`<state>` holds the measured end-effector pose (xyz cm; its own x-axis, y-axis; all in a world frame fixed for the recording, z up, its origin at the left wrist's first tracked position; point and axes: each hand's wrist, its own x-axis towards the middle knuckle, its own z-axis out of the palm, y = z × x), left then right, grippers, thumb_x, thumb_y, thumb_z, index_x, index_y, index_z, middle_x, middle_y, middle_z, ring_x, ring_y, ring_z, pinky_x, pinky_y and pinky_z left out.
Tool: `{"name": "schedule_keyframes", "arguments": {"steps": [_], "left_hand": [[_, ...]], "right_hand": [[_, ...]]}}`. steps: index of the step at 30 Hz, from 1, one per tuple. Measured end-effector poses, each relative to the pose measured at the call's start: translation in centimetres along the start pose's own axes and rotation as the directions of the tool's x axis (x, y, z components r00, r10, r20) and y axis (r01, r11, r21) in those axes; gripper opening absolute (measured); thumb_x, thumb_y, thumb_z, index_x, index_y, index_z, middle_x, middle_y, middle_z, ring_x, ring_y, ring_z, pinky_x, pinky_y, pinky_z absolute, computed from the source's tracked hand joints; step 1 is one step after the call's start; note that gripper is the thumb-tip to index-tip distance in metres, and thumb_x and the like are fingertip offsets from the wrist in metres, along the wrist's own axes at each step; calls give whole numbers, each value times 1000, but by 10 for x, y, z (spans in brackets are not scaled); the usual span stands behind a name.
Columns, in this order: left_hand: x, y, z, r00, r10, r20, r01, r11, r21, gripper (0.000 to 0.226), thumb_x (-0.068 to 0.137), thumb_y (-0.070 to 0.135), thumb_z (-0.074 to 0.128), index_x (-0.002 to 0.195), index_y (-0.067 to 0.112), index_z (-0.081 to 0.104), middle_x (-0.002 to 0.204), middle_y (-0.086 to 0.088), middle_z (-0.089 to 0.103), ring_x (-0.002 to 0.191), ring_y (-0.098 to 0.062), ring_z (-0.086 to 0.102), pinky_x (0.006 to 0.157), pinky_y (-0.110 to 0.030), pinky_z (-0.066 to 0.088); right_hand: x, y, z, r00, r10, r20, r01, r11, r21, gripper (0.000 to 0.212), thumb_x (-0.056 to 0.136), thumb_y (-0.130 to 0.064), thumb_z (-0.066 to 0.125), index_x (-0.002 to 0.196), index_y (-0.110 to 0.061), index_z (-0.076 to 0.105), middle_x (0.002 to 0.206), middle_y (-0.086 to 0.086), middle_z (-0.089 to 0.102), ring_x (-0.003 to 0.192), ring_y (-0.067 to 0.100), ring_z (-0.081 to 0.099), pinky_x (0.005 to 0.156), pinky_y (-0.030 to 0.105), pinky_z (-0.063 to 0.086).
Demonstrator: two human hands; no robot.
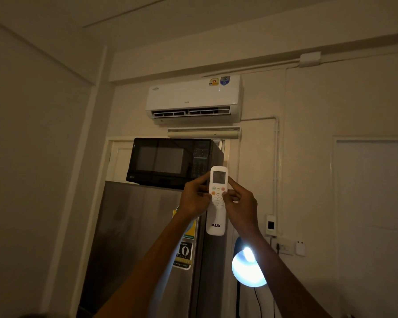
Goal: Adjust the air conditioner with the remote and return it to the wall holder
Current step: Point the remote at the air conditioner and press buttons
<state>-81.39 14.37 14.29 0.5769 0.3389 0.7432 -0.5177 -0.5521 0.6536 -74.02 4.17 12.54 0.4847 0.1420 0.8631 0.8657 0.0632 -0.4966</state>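
A white AUX remote (pixel 217 216) with a small screen is held upright in front of me, pointing up at the white air conditioner (pixel 193 98) mounted high on the wall. My left hand (pixel 194 198) grips the remote's left edge. My right hand (pixel 241 206) holds its right edge, thumb resting on the buttons near the round pad. The air conditioner's louvre is open. A small white holder-like box (pixel 300 248) hangs on the wall at the lower right; I cannot tell if it is the remote's holder.
A black microwave (pixel 172 162) sits on a grey fridge (pixel 143 244) right behind the remote. A lit lamp (pixel 247 269) glows below my right arm. A breaker switch (pixel 271 226) and a socket strip (pixel 283 247) are on the right wall, beside a door (pixel 375 214).
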Motion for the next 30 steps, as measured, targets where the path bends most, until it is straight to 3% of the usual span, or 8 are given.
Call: {"name": "schedule_keyframes", "arguments": {"steps": [6,11,20,24,30], "left_hand": [[-1,4,-1,1000,-12,12,12,1000,18,58,85,-8,55,137,16,42,128,-18,57,115,-32,58,85,-39,54],[-2,6,-1,999,-25,32,25,1000,12,59,84,-9,56,136,16,43,128,-18,57,113,-30,59,83,-35,54],[-8,3,-4,998,-51,33,51,999,17,58,84,-4,57,136,19,43,120,-18,61,106,-38,61,82,-44,53],[-7,3,-3,998,-58,26,58,998,4,59,84,-5,58,136,20,43,121,-17,60,107,-33,62,76,-34,52],[-4,4,-2,998,-51,41,51,999,-6,61,83,-7,57,136,19,43,126,-17,58,110,-29,61,80,-35,56]], "right_hand": [[-1,2,1,1000,31,0,-31,999,16,47,86,-9,60,131,-16,47,126,13,62,106,28,64,80,34,55],[-1,3,3,999,40,-17,-40,999,-2,48,86,-9,60,132,-15,47,126,14,62,106,29,64,68,15,48],[-4,3,7,998,68,-18,-68,998,-15,48,87,-8,59,132,-15,46,126,14,62,106,29,65,65,11,47],[-4,1,5,998,59,-25,-59,998,-20,47,87,-8,59,132,-16,47,125,14,62,104,29,65,68,18,50],[-4,1,5,997,60,-46,-62,998,-26,47,86,-9,60,131,-16,48,126,14,62,105,31,65,75,30,54]]}}
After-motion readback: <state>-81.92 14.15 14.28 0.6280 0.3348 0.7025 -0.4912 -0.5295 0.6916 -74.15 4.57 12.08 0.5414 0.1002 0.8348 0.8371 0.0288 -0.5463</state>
